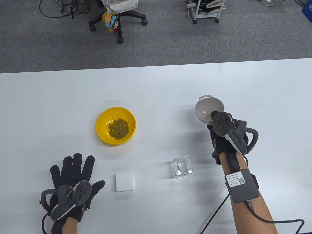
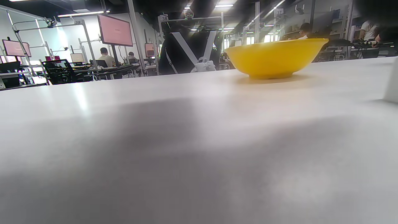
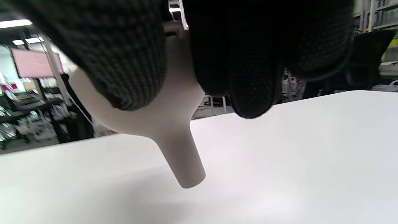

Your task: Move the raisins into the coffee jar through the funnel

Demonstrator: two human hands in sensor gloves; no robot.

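Overhead, a white tabletop (image 1: 156, 80) is seen before grey carpet. One bowl (image 1: 115, 126) of raisins (image 1: 118, 128), one jar (image 1: 182, 167) and one white lid (image 1: 124, 182) are counted. One funnel (image 1: 207, 109), far right, is gripped by the right hand (image 1: 225, 139), spout clear of the tabletop; the left hand (image 1: 73, 178) is laid flat, fingers spread.

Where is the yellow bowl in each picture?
Table view: the yellow bowl sits left of centre on the white table, with raisins inside, beyond the flat left hand.
Left wrist view: the bowl is at the upper right, seen from the side.
Right wrist view: not in it; only the funnel held by the right hand's fingers.
Shared landmark: the white table top.
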